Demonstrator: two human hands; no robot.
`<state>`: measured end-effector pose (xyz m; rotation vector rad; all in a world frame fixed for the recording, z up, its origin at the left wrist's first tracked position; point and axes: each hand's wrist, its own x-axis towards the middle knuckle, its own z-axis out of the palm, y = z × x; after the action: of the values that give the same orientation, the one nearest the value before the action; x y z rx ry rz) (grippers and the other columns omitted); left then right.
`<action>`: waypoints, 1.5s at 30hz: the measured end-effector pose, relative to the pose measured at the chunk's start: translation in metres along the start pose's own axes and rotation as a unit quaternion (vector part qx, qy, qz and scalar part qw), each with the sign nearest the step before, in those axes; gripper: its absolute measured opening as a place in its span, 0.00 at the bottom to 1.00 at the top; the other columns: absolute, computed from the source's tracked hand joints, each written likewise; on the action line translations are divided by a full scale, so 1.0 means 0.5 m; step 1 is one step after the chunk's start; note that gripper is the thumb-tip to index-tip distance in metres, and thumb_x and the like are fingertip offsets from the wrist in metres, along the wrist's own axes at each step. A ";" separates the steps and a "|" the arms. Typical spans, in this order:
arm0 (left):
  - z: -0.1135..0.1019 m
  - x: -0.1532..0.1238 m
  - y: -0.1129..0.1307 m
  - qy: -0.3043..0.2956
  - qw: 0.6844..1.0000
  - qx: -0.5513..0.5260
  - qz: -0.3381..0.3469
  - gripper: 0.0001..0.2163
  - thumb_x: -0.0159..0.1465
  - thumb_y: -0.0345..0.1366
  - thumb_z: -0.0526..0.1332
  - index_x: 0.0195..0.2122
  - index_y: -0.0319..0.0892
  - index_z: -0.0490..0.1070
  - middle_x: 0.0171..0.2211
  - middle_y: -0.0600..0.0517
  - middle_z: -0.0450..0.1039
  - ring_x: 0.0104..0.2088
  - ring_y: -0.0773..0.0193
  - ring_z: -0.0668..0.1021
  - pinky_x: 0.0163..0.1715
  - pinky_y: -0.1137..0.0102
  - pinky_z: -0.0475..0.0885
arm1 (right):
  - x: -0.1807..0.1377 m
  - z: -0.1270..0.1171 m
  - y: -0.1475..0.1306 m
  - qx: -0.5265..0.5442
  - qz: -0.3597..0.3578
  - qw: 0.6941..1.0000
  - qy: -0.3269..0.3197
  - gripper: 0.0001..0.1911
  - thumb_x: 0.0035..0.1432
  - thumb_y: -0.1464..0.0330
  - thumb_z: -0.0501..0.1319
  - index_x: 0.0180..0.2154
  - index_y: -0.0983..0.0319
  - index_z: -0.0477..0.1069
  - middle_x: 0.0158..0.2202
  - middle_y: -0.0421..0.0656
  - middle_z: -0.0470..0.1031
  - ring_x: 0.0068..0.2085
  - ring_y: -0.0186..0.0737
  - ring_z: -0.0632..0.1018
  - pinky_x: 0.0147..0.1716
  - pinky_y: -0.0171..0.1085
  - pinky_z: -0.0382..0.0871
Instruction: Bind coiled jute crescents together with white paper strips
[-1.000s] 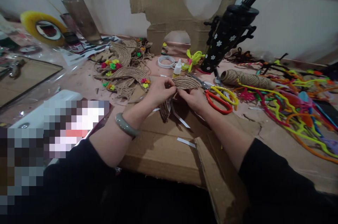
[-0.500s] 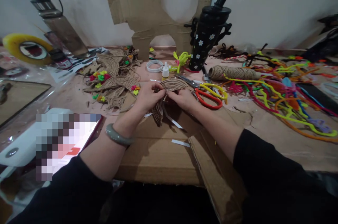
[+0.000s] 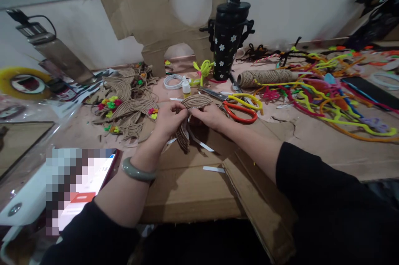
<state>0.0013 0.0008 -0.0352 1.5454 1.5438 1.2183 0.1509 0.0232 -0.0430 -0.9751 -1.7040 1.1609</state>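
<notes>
Both my hands meet over a curved piece of coiled brown twine (image 3: 197, 101), an arch with one end hanging down below my fingers. My left hand (image 3: 170, 119) pinches it from the left side. My right hand (image 3: 212, 116) grips its right side, thumb close to the left fingertips. What lies right between the fingertips is too small to make out. Just beyond stands a small glue bottle (image 3: 186, 87) with a white cap. To the right lie scissors (image 3: 240, 115) with red and yellow handles. White strips (image 3: 202, 144) lie below the twine piece on the cardboard (image 3: 174, 190).
Finished-looking twine arches with coloured flowers (image 3: 135, 109) are piled left. A black flowered tumbler (image 3: 225, 48) stands behind, beside a twine spool (image 3: 268, 77). Colourful pipe cleaners (image 3: 336, 107) spread right. A lit phone (image 3: 90, 190), yellow tape roll (image 3: 25, 84) and grey bottle (image 3: 59, 50) are left.
The view has tilted and shifted, so things at the back appear further left. Both hands keep their hold on the twine piece, with hardly any movement of the fingers.
</notes>
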 end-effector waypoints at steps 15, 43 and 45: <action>-0.001 0.003 -0.012 -0.001 0.998 0.056 0.035 0.06 0.50 0.37 0.61 0.27 0.40 0.72 0.27 0.54 0.71 0.30 0.67 0.71 0.31 0.72 0.65 | 0.000 -0.002 -0.001 0.067 0.096 0.992 -0.042 0.14 0.53 0.67 0.59 0.18 0.63 0.68 0.16 0.39 0.71 0.18 0.31 0.70 0.17 0.30 0.64; 0.003 0.005 -0.015 0.019 0.998 0.046 0.028 0.06 0.49 0.37 0.62 0.25 0.40 0.72 0.23 0.55 0.70 0.26 0.68 0.70 0.27 0.74 0.64 | 0.001 0.001 0.001 -0.013 0.082 0.996 -0.039 0.08 0.54 0.67 0.55 0.25 0.63 0.66 0.23 0.39 0.69 0.24 0.32 0.70 0.25 0.33 0.67; 0.002 0.005 -0.016 0.022 0.998 0.056 0.030 0.06 0.49 0.37 0.61 0.25 0.40 0.72 0.23 0.55 0.70 0.26 0.68 0.69 0.27 0.74 0.64 | 0.002 0.000 0.007 -0.034 0.066 0.997 -0.038 0.08 0.53 0.66 0.55 0.26 0.63 0.66 0.23 0.39 0.69 0.24 0.32 0.70 0.25 0.33 0.66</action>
<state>-0.0012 0.0046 -0.0426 1.6567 1.6289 1.2263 0.1513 0.0251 -0.0461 -1.1118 -1.7710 1.2459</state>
